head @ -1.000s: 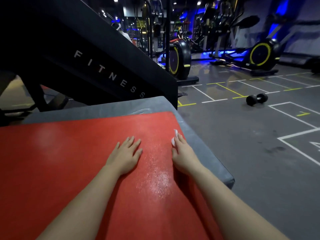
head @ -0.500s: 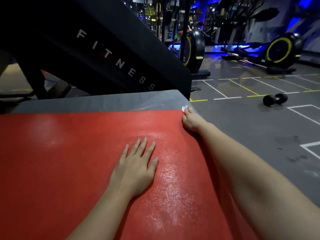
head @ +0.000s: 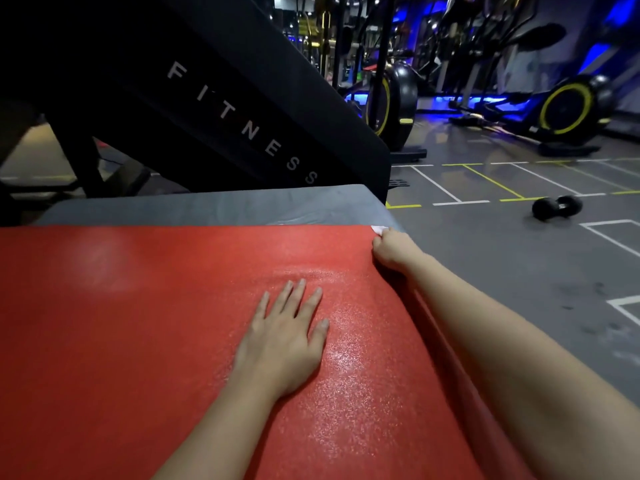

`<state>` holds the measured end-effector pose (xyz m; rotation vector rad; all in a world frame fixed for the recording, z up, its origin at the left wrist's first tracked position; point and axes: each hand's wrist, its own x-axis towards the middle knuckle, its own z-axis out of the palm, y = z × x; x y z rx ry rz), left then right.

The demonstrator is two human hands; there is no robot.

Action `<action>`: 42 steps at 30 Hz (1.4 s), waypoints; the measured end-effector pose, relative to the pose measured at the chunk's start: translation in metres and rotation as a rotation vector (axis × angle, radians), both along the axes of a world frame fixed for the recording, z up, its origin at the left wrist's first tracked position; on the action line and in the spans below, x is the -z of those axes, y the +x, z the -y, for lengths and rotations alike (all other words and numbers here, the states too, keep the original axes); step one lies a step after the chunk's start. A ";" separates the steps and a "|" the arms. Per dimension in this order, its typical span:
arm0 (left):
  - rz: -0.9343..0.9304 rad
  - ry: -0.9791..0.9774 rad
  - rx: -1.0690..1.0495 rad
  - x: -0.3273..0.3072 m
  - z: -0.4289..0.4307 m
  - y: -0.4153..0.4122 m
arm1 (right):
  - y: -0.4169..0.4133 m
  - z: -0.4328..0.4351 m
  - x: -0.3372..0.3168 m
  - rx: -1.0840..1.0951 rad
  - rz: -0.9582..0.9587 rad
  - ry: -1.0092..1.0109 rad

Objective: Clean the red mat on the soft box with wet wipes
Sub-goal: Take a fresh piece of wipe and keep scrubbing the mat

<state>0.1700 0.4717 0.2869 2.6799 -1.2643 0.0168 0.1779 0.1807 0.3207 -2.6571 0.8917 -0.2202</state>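
1. Red mat lies flat on top of the grey soft box; a strip of the box shows along the mat's far edge and right side.
2. Left hand: palm down on the mat, fingers straight and slightly spread, holding nothing.
3. Right hand: at the mat's far right corner, fingers curled round a white wet wipe; only a small bit of the wipe shows past the knuckles.
4. Mat surface between the two hands and nearer the camera glistens wet; the left part looks matt.
5. Behind the box: slanted black panel lettered "FITNESS".
6. Floor to the right: black dumbbell, well apart from the box; exercise machine with yellow-rimmed wheel beyond.
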 end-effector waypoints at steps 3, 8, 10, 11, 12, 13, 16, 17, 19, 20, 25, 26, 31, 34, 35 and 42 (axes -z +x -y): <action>-0.010 -0.010 -0.005 -0.002 0.001 0.000 | 0.014 0.005 -0.005 0.077 0.002 0.066; -0.012 0.002 -0.006 -0.002 0.000 -0.001 | -0.008 -0.011 0.003 0.193 0.081 0.080; -0.009 0.002 -0.006 -0.002 0.000 0.001 | -0.029 -0.024 0.008 0.211 0.080 0.002; -0.005 0.006 -0.004 -0.002 0.000 0.001 | -0.037 -0.031 0.010 0.207 0.077 -0.032; 0.001 0.007 -0.003 -0.002 0.001 0.001 | -0.043 -0.034 0.012 0.193 0.081 -0.041; 0.004 0.007 -0.004 -0.002 0.001 0.001 | -0.046 -0.036 0.013 0.175 0.082 -0.043; -0.003 0.004 -0.004 -0.002 -0.001 -0.001 | -0.035 -0.035 -0.001 0.163 0.071 -0.039; -0.003 0.004 -0.004 -0.003 -0.001 -0.001 | -0.030 -0.034 -0.009 0.162 0.044 -0.025; 0.000 -0.001 -0.002 -0.002 -0.001 0.002 | -0.022 -0.035 -0.024 0.160 -0.026 -0.012; 0.001 -0.006 -0.003 -0.001 -0.001 0.002 | -0.019 -0.033 -0.028 0.159 -0.046 -0.008; -0.001 -0.005 -0.002 0.000 0.002 0.006 | -0.037 -0.030 -0.012 0.116 -0.013 0.048; -0.001 -0.005 -0.004 0.000 0.002 0.005 | -0.049 -0.033 -0.009 0.101 -0.005 0.031; -0.015 0.001 -0.005 -0.004 0.002 0.003 | -0.098 -0.058 -0.001 0.043 -0.027 -0.064; -0.003 -0.007 -0.017 -0.001 0.002 0.004 | -0.087 -0.051 -0.002 0.065 -0.036 -0.013; -0.004 -0.010 -0.013 -0.001 0.003 0.005 | -0.080 -0.046 -0.005 0.086 -0.031 0.017; -0.021 -0.017 -0.012 0.001 0.003 0.009 | -0.089 -0.056 -0.021 0.095 -0.026 0.057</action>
